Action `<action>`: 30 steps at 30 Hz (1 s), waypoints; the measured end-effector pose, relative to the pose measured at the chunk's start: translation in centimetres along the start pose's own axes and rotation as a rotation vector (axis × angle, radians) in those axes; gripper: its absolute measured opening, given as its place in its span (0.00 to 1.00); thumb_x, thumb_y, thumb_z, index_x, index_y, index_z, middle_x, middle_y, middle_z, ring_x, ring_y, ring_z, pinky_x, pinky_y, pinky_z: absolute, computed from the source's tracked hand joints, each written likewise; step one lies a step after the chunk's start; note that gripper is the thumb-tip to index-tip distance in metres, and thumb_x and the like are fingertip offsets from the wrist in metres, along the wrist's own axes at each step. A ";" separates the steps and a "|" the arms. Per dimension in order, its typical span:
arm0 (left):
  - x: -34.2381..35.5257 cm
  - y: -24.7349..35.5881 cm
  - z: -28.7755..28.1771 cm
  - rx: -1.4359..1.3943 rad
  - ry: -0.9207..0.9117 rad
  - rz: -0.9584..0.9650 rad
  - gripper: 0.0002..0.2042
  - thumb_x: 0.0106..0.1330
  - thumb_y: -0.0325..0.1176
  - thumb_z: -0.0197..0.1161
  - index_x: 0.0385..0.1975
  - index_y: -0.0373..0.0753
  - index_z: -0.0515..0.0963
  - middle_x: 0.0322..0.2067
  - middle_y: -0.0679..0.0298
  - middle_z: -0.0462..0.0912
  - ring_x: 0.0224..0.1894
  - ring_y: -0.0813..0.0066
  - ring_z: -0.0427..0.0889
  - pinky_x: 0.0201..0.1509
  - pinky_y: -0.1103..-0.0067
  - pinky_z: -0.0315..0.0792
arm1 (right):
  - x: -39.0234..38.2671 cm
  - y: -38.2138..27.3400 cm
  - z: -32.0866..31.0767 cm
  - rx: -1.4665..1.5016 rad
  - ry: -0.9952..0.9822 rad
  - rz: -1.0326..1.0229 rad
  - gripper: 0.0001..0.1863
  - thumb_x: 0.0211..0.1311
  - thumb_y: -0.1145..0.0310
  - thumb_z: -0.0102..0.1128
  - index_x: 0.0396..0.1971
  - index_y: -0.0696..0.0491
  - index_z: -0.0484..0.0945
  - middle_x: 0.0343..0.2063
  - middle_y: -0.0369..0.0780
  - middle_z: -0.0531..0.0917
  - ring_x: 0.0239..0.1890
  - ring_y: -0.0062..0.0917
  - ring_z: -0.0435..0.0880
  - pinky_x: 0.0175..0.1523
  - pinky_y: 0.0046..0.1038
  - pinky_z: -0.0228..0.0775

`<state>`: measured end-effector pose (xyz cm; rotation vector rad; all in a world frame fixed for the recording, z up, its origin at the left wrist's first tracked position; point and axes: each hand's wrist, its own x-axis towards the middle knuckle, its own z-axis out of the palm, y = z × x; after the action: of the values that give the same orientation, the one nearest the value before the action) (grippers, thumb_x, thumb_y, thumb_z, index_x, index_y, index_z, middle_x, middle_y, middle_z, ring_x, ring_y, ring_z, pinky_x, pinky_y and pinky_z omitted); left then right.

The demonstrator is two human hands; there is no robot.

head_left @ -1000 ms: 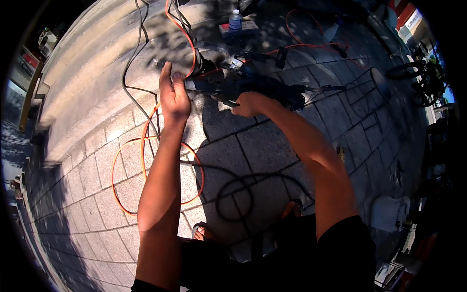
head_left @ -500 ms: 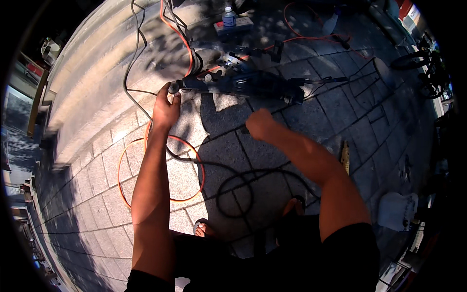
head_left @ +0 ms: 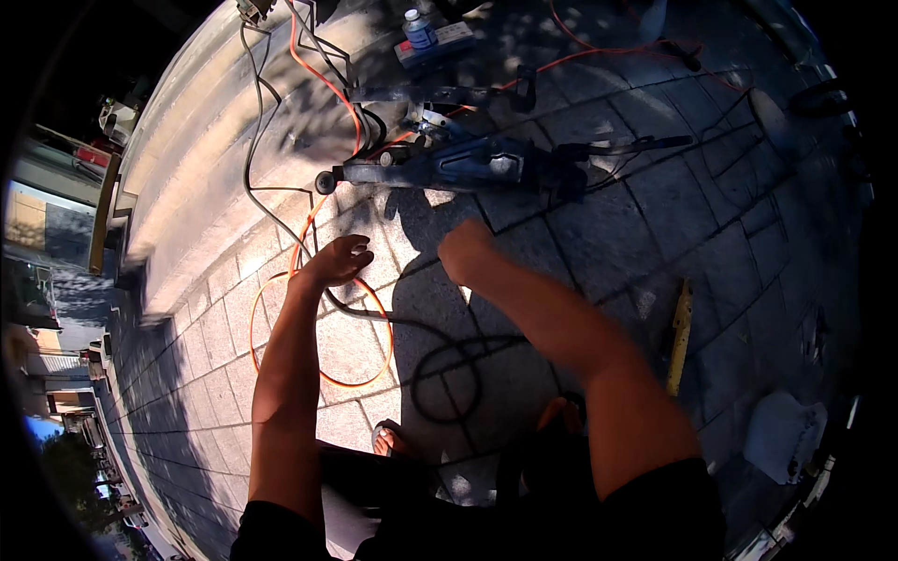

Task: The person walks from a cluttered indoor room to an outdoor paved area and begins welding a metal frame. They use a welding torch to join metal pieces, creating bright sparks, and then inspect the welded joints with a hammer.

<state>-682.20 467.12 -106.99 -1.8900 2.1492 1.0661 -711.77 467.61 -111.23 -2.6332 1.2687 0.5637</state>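
A long dark metal frame (head_left: pixel 458 166) lies on the paving ahead of me, a round knob-like end (head_left: pixel 325 182) at its left and a dark arm (head_left: pixel 636 145) reaching out at its right. My left hand (head_left: pixel 342 263) is a little nearer than that round end, not touching it, with fingers loosely bent and apart and nothing visible in them. To its right, my right hand (head_left: pixel 465 251) is closed in front of the frame; whatever its fingers hold, if anything, is hidden. An orange cable (head_left: pixel 388 341) loops on the ground below my left hand.
A dark hose (head_left: pixel 447 414) coils near my feet. On the right lie a yellow bar (head_left: pixel 680 337) and a pale plastic container (head_left: pixel 786 435). A small bottle (head_left: pixel 419 30) stands on a flat box (head_left: pixel 449 45) beyond the frame. Pale steps (head_left: pixel 201 159) rise at the left.
My left hand has let go of the frame's round end and drawn back toward me. My right hand, still closed, has shifted slightly left. The view has tilted a little.
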 end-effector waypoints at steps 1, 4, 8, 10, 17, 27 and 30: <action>0.2 0.8 -0.2 0.032 0.009 0.001 0.28 0.74 0.47 0.64 0.67 0.33 0.76 0.60 0.44 0.85 0.63 0.52 0.84 0.68 0.65 0.76 | -0.1 0.4 -0.2 0.049 -0.026 0.022 0.11 0.64 0.66 0.67 0.42 0.43 0.94 0.45 0.37 0.93 0.50 0.35 0.92 0.45 0.44 0.84; 0.4 1.0 -0.6 0.133 0.057 -0.082 0.27 0.75 0.48 0.63 0.65 0.35 0.78 0.58 0.44 0.85 0.62 0.51 0.85 0.67 0.65 0.76 | 0.5 -0.2 -0.9 0.146 -0.167 0.071 0.12 0.65 0.64 0.66 0.45 0.43 0.93 0.47 0.36 0.93 0.50 0.35 0.92 0.44 0.44 0.85; 0.2 2.1 0.3 0.154 -0.107 -0.114 0.24 0.73 0.46 0.63 0.61 0.35 0.81 0.55 0.46 0.88 0.58 0.52 0.87 0.65 0.65 0.77 | -0.5 0.5 1.1 0.193 -0.186 0.075 0.12 0.63 0.64 0.69 0.45 0.44 0.93 0.48 0.36 0.92 0.48 0.35 0.92 0.38 0.45 0.86; 0.2 4.4 -1.0 0.159 -0.147 -0.133 0.24 0.72 0.45 0.65 0.59 0.33 0.82 0.55 0.48 0.88 0.57 0.53 0.87 0.64 0.66 0.78 | -0.9 2.3 2.0 0.204 -0.165 0.105 0.11 0.60 0.66 0.71 0.43 0.46 0.93 0.46 0.36 0.93 0.44 0.34 0.93 0.33 0.44 0.86; 2.3 3.5 -1.7 0.149 0.158 -0.129 0.25 0.71 0.45 0.62 0.60 0.33 0.82 0.56 0.42 0.86 0.60 0.47 0.85 0.67 0.64 0.76 | -2.2 4.9 2.8 0.196 -0.252 0.034 0.15 0.55 0.68 0.72 0.44 0.49 0.92 0.49 0.43 0.91 0.49 0.39 0.91 0.49 0.45 0.86; 6.7 -4.5 0.7 0.193 -0.043 -0.170 0.23 0.71 0.47 0.62 0.47 0.29 0.86 0.47 0.44 0.90 0.52 0.49 0.90 0.56 0.60 0.81 | -7.8 6.0 1.5 0.226 -0.399 0.183 0.14 0.55 0.69 0.66 0.42 0.55 0.90 0.44 0.49 0.91 0.46 0.43 0.91 0.52 0.45 0.83; 4.2 0.4 -1.3 0.085 -0.221 -0.332 0.23 0.73 0.47 0.61 0.52 0.30 0.85 0.45 0.49 0.92 0.45 0.59 0.93 0.51 0.60 0.83 | -8.7 5.6 0.8 0.214 -0.392 0.210 0.14 0.57 0.69 0.66 0.42 0.56 0.90 0.44 0.50 0.91 0.46 0.43 0.91 0.53 0.45 0.82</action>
<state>-683.03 462.89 -107.92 -1.9005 1.6645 1.0387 -721.26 470.60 -108.41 -2.0996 1.3920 0.8707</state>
